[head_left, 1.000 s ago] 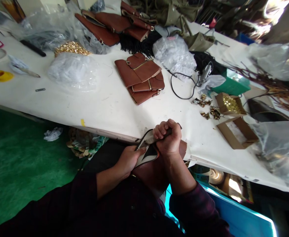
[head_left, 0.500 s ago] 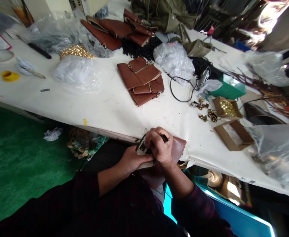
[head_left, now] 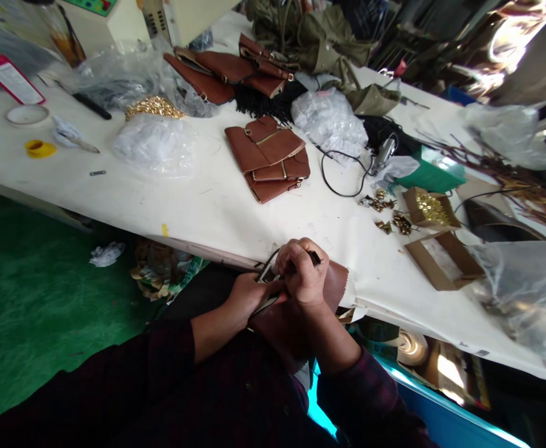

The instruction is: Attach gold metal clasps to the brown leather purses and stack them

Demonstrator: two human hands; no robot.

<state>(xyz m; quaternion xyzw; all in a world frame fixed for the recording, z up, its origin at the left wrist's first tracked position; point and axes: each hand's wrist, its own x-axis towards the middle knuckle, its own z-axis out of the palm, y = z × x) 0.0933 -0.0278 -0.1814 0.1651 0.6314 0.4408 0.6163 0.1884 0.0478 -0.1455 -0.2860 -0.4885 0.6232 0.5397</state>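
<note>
At the table's front edge, my left hand (head_left: pixel 247 297) is closed on a brown leather piece (head_left: pixel 334 283) with a zigzag-cut edge. A pale, dark-rimmed part of this work shows between the hands, too hidden to name. My right hand (head_left: pixel 305 274) is a fist around a short dark tool (head_left: pixel 314 257). Only the tool's upper end sticks out of the fist; its kind and working end are hidden. The fist presses close against my left fingers, over the leather piece. Farther back on the table lie stacked brown leather pieces (head_left: pixel 266 155) with zips.
On the white table (head_left: pixel 198 211) are plastic-wrapped bundles (head_left: pixel 154 143), gold-coloured hardware (head_left: pixel 154 107), yellow tape (head_left: pixel 40 149) and a black cord (head_left: pixel 342 191). To the right stand small cardboard boxes (head_left: pixel 443 261) beside loose metal fittings (head_left: pixel 385 218). A blue bin (head_left: pixel 441 417) is below the edge.
The view has shifted slightly, so the table things at the left appear farther right and lower. In my left hand, the work has tilted and less of its pale part shows. Both grips stay closed.
</note>
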